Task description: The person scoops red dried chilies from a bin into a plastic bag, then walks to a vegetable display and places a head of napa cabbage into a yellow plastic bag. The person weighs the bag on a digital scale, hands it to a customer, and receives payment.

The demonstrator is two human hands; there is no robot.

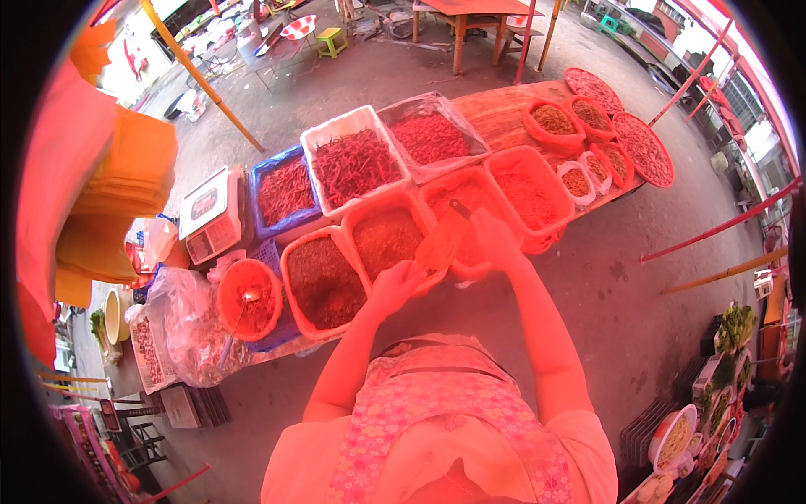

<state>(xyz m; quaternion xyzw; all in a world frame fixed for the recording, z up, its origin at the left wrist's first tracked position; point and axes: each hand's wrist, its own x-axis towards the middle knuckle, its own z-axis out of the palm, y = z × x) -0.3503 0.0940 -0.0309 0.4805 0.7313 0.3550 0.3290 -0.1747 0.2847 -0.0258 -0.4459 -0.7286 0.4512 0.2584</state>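
Note:
My right hand (494,236) is at the dark handle of a scoop (441,242), seemingly gripping it, above the front row of tubs. My left hand (395,288) reaches to the scoop's lower edge; whether its fingers grip that edge or only touch it is unclear. Beneath the scoop is a tub of red ground chili (463,192), partly hidden. Left of it stand a tub of chili flakes (387,233) and a tub of darker ground spice (324,277) with a hollow in it. On the right sits another tub of red flakes (526,198).
Behind stand a white crate of dried chilies (359,164), a blue-lined crate (286,189) and a scale (208,208). An orange bucket (252,296) holds a ladle (242,309). Small bags (576,183) and round trays (642,151) occupy the wooden table's (491,110) right end. Poles (201,82) rise around it.

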